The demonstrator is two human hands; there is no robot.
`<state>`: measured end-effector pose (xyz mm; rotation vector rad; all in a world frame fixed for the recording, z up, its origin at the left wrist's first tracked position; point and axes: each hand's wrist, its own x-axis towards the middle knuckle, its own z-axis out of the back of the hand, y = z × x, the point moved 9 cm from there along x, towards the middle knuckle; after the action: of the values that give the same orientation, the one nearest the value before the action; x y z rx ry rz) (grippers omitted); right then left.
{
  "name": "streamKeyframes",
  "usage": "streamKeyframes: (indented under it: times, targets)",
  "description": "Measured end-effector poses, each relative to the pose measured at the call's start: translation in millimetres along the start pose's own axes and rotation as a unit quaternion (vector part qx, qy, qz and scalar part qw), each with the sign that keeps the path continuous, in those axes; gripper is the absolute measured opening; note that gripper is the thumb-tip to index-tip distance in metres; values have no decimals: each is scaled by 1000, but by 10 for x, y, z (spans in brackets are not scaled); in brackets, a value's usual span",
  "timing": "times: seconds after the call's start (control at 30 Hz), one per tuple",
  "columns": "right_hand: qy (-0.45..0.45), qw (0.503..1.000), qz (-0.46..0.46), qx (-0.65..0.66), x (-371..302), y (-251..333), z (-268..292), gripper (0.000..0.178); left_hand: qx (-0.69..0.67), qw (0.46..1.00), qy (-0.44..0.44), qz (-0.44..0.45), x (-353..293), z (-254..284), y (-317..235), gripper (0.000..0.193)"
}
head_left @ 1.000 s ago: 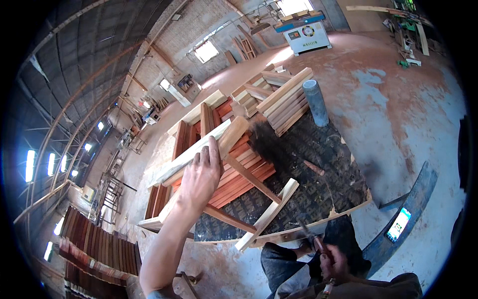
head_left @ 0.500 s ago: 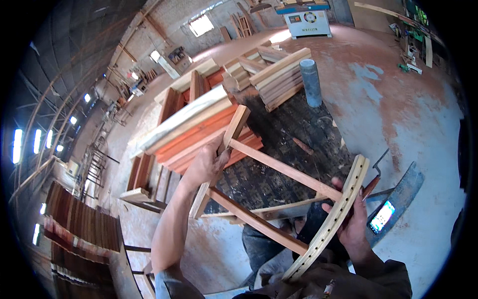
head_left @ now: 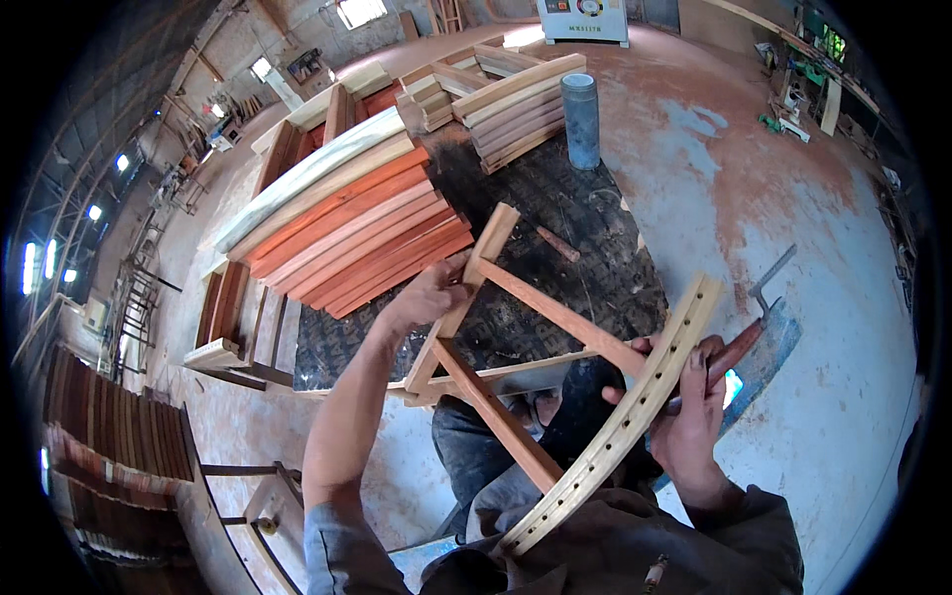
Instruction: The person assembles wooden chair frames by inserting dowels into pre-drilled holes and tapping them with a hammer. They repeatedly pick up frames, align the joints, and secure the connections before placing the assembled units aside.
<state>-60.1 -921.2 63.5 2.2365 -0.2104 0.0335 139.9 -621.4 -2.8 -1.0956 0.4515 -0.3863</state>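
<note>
A wooden frame (head_left: 635, 407), two rails joined by two crosspieces, hangs tilted between my hands. Its near rail is curved and pale, with a row of small holes. My left hand (head_left: 426, 297) is closed round the far rail by one crosspiece joint. At the near rail, my right hand (head_left: 686, 426) grips the frame close to the other end of that crosspiece. The same hand also holds a tool (head_left: 739, 349) with a reddish wooden handle and a bent metal shank, pointing up and right. Part of the right palm is hidden behind the rail.
Beyond the frame lies a black worktop (head_left: 620, 263) with a thin wooden-looking piece (head_left: 558, 245) and an upright grey-blue cylinder (head_left: 582, 124). Reddish curved slats (head_left: 367, 238) and paler stacked pieces (head_left: 521, 114) cover its far side. More stacked wood (head_left: 119, 426) stands at left.
The near rail has moved left and a little up in view, and the tool now shows more beyond my right hand. My view has shifted, with the worktop lower left. Both grips are kept.
</note>
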Motion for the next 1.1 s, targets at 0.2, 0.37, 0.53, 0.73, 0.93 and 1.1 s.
streamKeyframes:
  times: [0.2, 0.37, 0.53, 0.73, 0.93, 1.1]
  targets:
    - [-49, 998, -46, 12, 414, -9, -247, 30, 172, 982, -72, 27, -283, 79, -15, 55]
    - [-2, 998, -53, -29, 761, 149, -674, 38, 165, 984, -64, 8, -1179, -239, -2157, 75]
    - [152, 988, -27, 4, 1136, -8, -1326, 42, 437, 885, -149, -60, -1453, -470, -2611, 78]
    - [60, 937, -33, -343, 1695, -775, -340, 30, 443, 881, -168, -24, -1418, 222, -2593, 60]
    - [57, 732, 18, -678, 2130, -1116, 550, 30, 388, 910, -143, 24, -1351, 784, -2396, 45]
    - [92, 660, 123, -736, 2290, -1296, 454, 32, 559, 791, -232, 83, -1049, 736, -2507, 60]
